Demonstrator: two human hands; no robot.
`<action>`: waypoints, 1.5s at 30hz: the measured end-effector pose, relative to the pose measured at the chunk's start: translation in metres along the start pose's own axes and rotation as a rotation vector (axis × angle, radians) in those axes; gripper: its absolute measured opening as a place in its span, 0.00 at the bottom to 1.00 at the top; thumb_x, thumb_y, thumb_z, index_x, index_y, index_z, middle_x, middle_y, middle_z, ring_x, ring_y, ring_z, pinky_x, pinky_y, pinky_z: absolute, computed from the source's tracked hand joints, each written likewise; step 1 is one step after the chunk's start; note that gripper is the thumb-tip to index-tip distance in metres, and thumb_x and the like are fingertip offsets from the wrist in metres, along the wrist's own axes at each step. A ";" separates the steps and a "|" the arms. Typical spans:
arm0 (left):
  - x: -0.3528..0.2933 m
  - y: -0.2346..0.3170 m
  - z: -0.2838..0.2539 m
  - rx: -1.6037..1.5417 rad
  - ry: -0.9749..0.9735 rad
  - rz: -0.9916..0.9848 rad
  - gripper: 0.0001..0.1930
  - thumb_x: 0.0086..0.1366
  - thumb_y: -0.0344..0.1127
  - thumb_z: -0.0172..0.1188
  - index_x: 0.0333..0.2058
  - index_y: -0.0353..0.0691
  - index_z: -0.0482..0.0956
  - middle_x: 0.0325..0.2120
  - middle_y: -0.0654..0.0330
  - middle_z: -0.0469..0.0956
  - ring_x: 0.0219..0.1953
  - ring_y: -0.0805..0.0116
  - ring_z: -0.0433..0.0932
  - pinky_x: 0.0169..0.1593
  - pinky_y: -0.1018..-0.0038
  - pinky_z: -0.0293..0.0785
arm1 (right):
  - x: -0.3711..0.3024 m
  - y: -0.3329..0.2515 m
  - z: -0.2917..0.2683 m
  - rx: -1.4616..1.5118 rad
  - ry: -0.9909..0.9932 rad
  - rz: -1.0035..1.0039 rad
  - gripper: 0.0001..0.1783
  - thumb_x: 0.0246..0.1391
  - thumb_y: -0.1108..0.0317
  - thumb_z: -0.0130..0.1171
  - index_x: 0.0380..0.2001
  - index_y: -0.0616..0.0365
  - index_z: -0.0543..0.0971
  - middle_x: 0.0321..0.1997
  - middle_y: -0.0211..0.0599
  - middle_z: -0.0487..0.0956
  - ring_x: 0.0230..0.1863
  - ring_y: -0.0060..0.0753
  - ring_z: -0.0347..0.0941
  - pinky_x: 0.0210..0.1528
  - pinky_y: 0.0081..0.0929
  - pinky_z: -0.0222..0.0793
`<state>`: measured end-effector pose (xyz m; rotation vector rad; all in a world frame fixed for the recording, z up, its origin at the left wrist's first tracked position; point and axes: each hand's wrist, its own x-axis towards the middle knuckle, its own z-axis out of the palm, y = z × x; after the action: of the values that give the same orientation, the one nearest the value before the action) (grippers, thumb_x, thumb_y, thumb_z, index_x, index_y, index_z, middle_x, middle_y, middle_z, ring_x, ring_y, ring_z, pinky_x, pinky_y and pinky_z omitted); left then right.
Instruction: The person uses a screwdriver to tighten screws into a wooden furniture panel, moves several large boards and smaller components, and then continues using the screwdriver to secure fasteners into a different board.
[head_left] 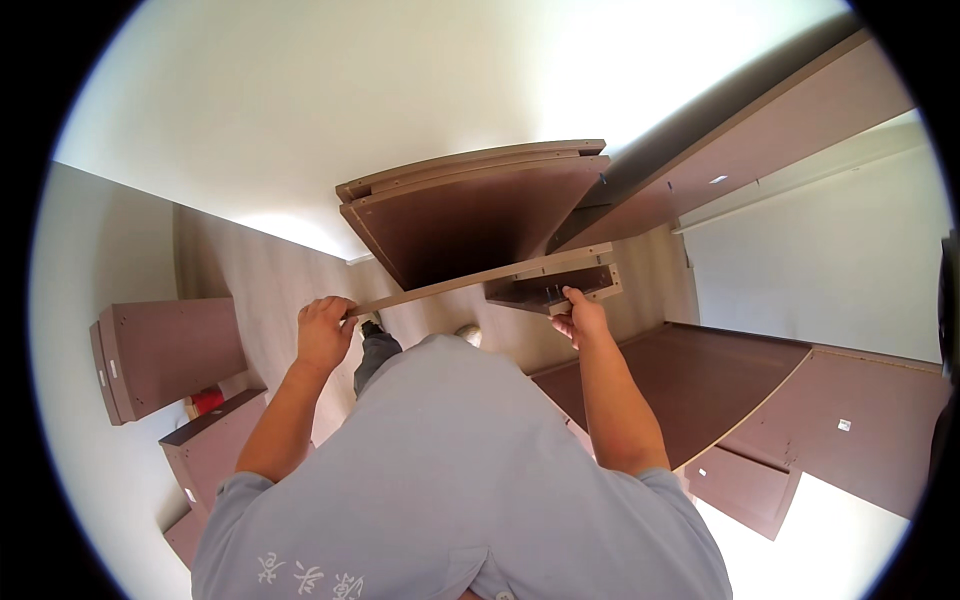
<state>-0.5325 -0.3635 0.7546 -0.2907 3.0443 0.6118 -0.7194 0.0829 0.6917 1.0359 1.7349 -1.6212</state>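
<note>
I hold up a brown wooden furniture piece (470, 215), a box-like drawer or shelf unit with light edge banding, in front of my chest. My left hand (323, 330) grips the left end of its near edge strip. My right hand (580, 318) grips the right end, fingers by a small open compartment (553, 288) with dark pegs. The piece rises away from me, its dark inner panel facing me. My grey shirt (460, 470) fills the lower frame.
Large brown panels (700, 385) lie on the floor to my right. A tall panel (760, 130) leans at upper right. At left stand brown boards (165, 355) and a red object (207, 401). Pale wood floor and white walls surround them.
</note>
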 end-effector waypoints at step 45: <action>0.095 0.052 0.058 0.070 -0.567 0.266 0.20 0.62 0.37 0.66 0.53 0.47 0.81 0.37 0.52 0.86 0.41 0.48 0.84 0.48 0.55 0.79 | 0.032 -0.023 0.003 0.289 -0.054 0.002 0.21 0.61 0.65 0.54 0.53 0.69 0.73 0.48 0.50 0.81 0.42 0.49 0.82 0.44 0.46 0.87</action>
<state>-0.6361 -0.3107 0.7153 0.2553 2.5556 0.4887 -0.7565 0.0858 0.6789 1.1111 1.4927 -1.9207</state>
